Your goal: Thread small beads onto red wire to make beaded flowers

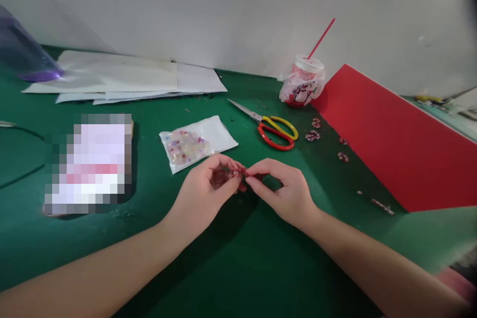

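Note:
My left hand [203, 191] is closed in a pinch around a small cluster of pale, clear beads [234, 174] on what looks like red thread. From the right, my right hand [288, 186] pinches the red thread [244, 171] close beside the beads, thumb and forefinger together. The fingertips nearly meet, and parts of the beadwork are hidden behind them. Just beyond my left hand lies a white-backed clear packet [225, 136] holding many coloured beads [188, 146]. Scissors [276, 131] with one yellow and one red handle rest past my right hand, blades toward the upper left.
Several small flower-shaped bead clusters [312, 135] lie right of the scissors, beside a red board [402, 144]. A wrapped cup [303, 82] with a red straw stands at the back. Paper sheets [122, 72], a purplish bottle [26, 49] and a blurred-out phone-like device [91, 159] are left.

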`<action>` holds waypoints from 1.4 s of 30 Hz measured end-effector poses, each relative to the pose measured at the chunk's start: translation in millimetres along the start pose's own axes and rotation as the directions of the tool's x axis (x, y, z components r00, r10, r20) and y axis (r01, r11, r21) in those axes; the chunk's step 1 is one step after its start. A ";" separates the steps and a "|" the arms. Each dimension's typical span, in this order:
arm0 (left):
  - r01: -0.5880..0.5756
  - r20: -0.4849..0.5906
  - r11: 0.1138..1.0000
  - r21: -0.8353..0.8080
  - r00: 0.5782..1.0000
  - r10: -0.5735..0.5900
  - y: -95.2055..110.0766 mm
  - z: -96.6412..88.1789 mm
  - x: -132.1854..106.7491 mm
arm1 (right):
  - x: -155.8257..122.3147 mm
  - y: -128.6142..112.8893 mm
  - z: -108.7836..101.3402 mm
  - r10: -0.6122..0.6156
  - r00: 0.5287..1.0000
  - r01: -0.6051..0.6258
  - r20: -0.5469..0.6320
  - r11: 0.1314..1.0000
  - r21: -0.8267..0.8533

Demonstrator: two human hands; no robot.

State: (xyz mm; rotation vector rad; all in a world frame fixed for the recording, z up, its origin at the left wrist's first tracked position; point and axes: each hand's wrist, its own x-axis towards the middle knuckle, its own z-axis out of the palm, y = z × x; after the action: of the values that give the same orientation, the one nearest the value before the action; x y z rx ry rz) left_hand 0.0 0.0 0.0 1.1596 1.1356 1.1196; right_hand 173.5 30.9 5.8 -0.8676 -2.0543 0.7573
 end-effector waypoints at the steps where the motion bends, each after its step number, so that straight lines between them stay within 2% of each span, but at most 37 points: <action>1: -0.001 0.000 1.000 0.006 1.000 0.001 -0.3 -0.2 -0.1 | -0.2 0.4 -0.1 -0.001 1.000 0.001 -0.005 1.000 -0.001; 9: -0.010 0.019 0.991 -0.132 1.000 0.013 2.0 1.0 -1.5 | 5.3 7.8 -8.6 0.018 1.000 -0.020 0.019 0.993 0.114; 14: 0.013 0.041 0.990 -0.143 0.999 -0.007 2.3 1.3 -1.2 | 9.7 14.4 -14.9 -0.047 0.998 0.035 0.051 0.979 0.203; 18: 0.040 0.064 0.988 -0.151 0.997 -0.031 2.8 0.8 -0.6 | 10.4 16.0 -15.6 -0.063 0.997 0.054 0.033 0.971 0.233; 25: 0.056 0.114 0.988 -0.145 0.993 -0.039 6.0 1.3 0.0 | 10.3 14.7 -15.7 -0.040 0.997 0.017 0.073 0.954 0.300; 33: 0.083 0.181 0.982 -0.168 0.982 -0.052 5.3 0.3 -0.1 | 10.4 15.3 -19.7 -0.085 0.987 0.039 0.134 0.949 0.314; 38: 0.087 0.191 0.982 -0.166 0.980 -0.055 5.4 1.2 1.5 | 12.2 15.5 -23.4 -0.178 0.975 0.139 0.134 0.957 0.255; 42: 0.081 0.225 0.990 -0.111 0.973 -0.055 5.1 0.0 0.5 | 12.8 15.6 -26.5 -0.140 0.978 0.102 0.157 0.968 0.231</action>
State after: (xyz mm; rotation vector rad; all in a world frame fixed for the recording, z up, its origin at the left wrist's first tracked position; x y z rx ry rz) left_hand -0.2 0.8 5.0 1.1127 0.9168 0.9661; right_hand 194.2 55.8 13.6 -0.5620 -2.1009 1.0009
